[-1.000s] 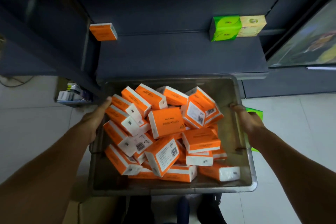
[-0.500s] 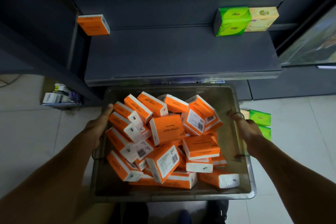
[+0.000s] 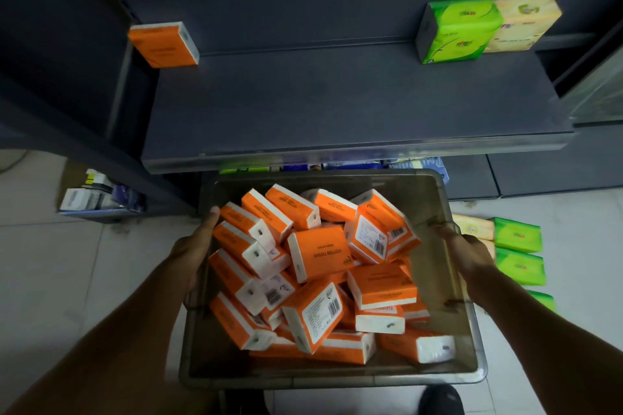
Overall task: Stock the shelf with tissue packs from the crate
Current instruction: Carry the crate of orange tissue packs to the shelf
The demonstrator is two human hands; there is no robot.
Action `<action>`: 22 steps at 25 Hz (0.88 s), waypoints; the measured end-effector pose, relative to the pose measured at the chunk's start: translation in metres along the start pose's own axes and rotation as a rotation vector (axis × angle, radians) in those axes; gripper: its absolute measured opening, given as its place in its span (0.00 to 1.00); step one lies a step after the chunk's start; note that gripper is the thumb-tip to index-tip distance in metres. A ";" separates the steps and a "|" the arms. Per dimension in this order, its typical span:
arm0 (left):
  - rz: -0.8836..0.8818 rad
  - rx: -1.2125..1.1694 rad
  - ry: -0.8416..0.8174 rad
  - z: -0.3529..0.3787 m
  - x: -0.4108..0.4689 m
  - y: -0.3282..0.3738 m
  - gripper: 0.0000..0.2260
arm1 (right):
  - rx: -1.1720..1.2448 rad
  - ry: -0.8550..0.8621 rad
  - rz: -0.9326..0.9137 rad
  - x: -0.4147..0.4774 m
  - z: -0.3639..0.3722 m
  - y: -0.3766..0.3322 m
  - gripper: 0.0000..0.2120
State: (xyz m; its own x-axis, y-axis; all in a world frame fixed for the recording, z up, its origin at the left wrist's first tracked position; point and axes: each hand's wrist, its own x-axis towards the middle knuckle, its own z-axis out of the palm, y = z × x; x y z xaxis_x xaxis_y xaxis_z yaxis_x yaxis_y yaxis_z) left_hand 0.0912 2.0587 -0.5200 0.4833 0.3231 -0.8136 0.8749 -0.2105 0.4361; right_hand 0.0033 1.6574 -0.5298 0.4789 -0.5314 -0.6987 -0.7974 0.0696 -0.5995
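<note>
A grey metal crate (image 3: 330, 379) is held in front of me, just below the front edge of a dark shelf (image 3: 337, 101). Several orange tissue packs (image 3: 320, 256) lie jumbled inside it. My left hand (image 3: 194, 246) grips the crate's left rim, thumb over the edge. My right hand (image 3: 467, 251) grips the right rim. One orange pack (image 3: 163, 44) stands at the shelf's back left. A green pack (image 3: 455, 30) and a yellow pack (image 3: 526, 23) stand at its back right.
Green packs (image 3: 517, 254) and a yellow one (image 3: 472, 227) lie on the tiled floor to the right. Small boxes (image 3: 91, 195) sit low at the left under the shelving. More goods show on a lower shelf (image 3: 337, 166). A dark upright (image 3: 67, 131) stands at left.
The crate, held by both hands, has drawn back and down from the shelf; more of the shelf top and the floor packs at right shows now.
</note>
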 end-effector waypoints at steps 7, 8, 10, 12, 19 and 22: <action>-0.024 0.038 -0.050 0.027 0.034 -0.018 0.33 | -0.016 -0.121 -0.044 0.049 0.023 0.024 0.16; -0.029 0.025 -0.067 0.029 0.037 -0.021 0.34 | -0.012 -0.149 -0.073 0.053 0.024 0.032 0.15; -0.044 0.039 -0.079 0.034 0.046 -0.025 0.39 | -0.009 -0.152 -0.100 0.054 0.025 0.037 0.14; -0.029 0.068 -0.060 0.037 0.058 -0.030 0.44 | 0.014 -0.142 -0.102 0.060 0.028 0.041 0.13; 0.016 0.035 -0.014 0.047 0.052 -0.025 0.42 | -0.070 -0.088 -0.018 0.069 0.033 0.040 0.44; 0.072 -0.009 0.007 0.056 0.030 -0.006 0.29 | -0.098 -0.050 -0.128 0.083 0.031 0.062 0.55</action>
State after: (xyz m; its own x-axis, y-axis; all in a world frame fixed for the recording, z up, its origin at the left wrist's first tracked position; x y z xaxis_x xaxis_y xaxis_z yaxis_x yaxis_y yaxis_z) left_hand 0.0984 2.0177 -0.5687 0.5448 0.3137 -0.7777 0.8383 -0.2249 0.4966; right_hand 0.0054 1.6437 -0.6370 0.5945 -0.4874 -0.6395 -0.7597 -0.0799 -0.6454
